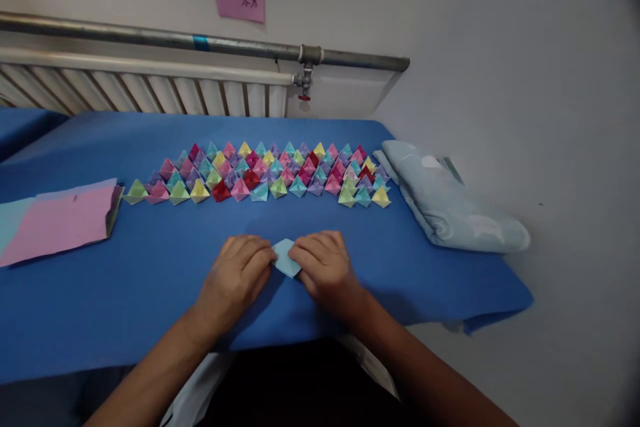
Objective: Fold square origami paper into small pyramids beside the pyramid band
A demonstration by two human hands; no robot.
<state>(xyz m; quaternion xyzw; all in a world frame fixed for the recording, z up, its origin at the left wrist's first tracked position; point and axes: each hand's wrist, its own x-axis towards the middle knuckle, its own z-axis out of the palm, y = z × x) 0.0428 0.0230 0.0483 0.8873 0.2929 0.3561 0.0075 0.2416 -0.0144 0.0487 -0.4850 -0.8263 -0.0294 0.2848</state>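
A small folded piece of light blue paper (287,258) is held just above the blue cloth, between my two hands. My left hand (240,273) pinches its left corner, fingers curled together. On the opposite corner, my right hand (326,268) grips the paper with closed fingers. Beyond the hands stand several rows of folded paper boats (260,191) in pink, blue, green, yellow, red and purple. Part of the folded paper is hidden behind my fingertips.
Blue cloth (150,307) covers the table. To the left lies a stack of coloured paper sheets (65,220), pink on top. A folded light blue blanket (450,207) rests at the right edge. Behind are a radiator (165,90) and a metal pipe (250,47).
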